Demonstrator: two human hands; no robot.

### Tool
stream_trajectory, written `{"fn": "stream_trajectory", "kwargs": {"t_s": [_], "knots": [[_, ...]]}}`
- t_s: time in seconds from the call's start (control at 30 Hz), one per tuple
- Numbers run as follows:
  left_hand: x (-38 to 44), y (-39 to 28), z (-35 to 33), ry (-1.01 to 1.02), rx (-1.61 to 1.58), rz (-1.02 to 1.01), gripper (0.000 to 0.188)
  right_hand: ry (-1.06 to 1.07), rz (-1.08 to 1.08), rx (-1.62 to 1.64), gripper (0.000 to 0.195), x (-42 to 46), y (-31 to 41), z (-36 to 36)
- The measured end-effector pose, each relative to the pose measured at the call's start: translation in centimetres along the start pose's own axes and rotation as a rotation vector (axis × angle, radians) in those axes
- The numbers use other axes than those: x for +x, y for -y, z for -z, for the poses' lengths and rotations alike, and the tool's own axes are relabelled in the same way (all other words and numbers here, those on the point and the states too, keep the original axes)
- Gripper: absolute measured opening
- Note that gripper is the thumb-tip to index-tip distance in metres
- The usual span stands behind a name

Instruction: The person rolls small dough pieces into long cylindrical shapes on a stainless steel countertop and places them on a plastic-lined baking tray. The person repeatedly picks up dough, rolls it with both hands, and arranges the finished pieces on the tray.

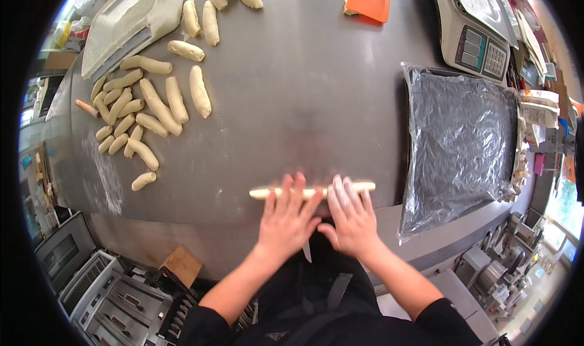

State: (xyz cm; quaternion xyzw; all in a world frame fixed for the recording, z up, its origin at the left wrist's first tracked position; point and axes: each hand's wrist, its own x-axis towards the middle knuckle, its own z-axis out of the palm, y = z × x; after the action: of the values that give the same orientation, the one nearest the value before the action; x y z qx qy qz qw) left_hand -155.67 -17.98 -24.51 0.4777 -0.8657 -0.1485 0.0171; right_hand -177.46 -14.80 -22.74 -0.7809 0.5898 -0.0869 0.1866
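A long, thin rope of pale dough (261,193) lies crosswise on the steel worktop (292,95), close to its front edge. My left hand (285,225) rests palm down with spread fingers over the left and middle part of the rope. Over the right part lies my right hand (353,222), its fingers flat and whitened with flour. Neither hand is closed around the dough, and both ends of the rope stick out past my fingers. Fingertips look slightly blurred. To the left are several thicker dough pieces (160,107), some short and some long.
A floury white plastic tub (132,19) stands at the back left, near a small brownish cylinder (87,108). An orange scraper (370,1) sits on a bit of dough. At right are a digital scale (477,49) and a tray covered with clear plastic film (461,140).
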Motion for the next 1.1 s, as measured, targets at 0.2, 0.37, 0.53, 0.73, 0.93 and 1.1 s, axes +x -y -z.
{"fn": "stream_trajectory", "kwargs": {"t_s": [0.2, 0.37, 0.53, 0.73, 0.93, 1.1], "knots": [[12.5, 6.7, 6.5, -0.283, -0.019, 0.142, 0.072, -0.177, -0.097, -0.144, 0.086, 13.1, -4.3, 5.1], [9.2, 11.6, 6.4, -0.379, -0.263, 0.178, 0.055, -0.192, -0.176, -0.016, 0.060, 12.0, -6.9, 7.4], [8.1, 11.7, 5.6, -0.426, -0.354, 0.130, 0.054, -0.286, -0.150, 0.073, 0.052, 11.3, -7.4, 6.8], [12.2, 11.9, 5.9, -0.366, -0.353, 0.062, 0.062, -0.315, -0.163, 0.144, 0.052, 13.6, -6.7, 5.6], [12.5, 11.9, 6.1, -0.266, -0.384, -0.079, 0.057, -0.291, -0.177, 0.205, 0.044, 12.7, -6.7, 4.7], [10.0, 11.9, 5.9, -0.293, -0.493, 0.011, 0.054, -0.305, -0.292, 0.320, 0.047, 11.0, -5.9, 5.2]]}}
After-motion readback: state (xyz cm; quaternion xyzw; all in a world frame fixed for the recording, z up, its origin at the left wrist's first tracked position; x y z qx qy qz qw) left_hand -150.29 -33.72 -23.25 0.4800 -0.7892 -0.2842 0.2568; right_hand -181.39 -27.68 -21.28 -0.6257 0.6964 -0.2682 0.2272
